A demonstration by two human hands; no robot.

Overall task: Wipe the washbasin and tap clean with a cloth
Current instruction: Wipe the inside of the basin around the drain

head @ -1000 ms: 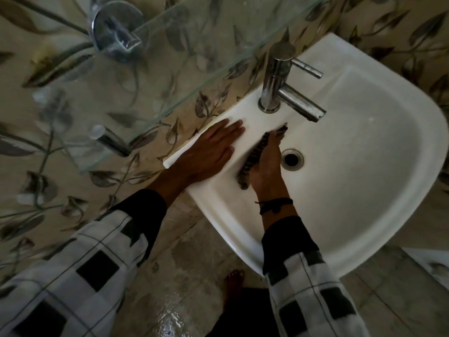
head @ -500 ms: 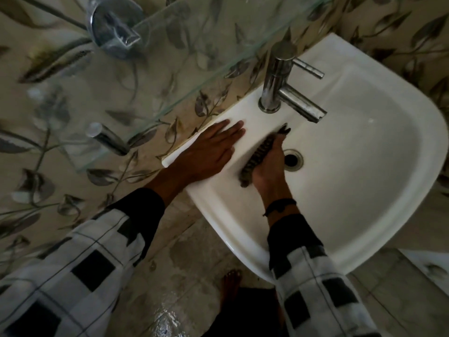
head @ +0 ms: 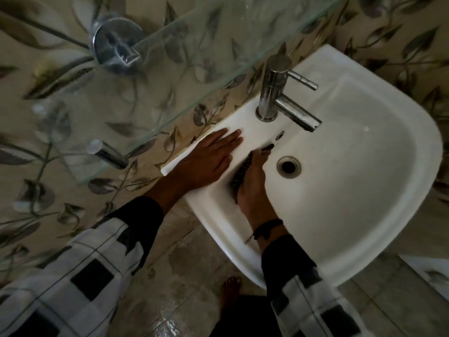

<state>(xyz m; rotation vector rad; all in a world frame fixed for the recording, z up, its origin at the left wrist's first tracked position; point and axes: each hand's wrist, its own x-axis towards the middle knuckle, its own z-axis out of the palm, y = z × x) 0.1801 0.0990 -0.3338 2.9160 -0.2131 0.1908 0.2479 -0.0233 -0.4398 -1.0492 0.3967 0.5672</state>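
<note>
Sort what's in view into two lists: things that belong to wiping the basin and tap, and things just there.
Part of the job:
washbasin
tap
cloth, dark, pressed to the basin's inner wall
right hand, on the cloth
left hand, flat on the rim

Just there:
glass shelf
shelf brackets
drain

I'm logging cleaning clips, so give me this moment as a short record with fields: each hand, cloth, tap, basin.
left hand: flat, fingers spread, on the basin's rear ledge beside the wall
right hand: inside the bowl, pressing the cloth against its inner wall
cloth: dark, patterned, bunched under the right hand
tap: chrome, no water seen running
washbasin: white, drain open
</note>
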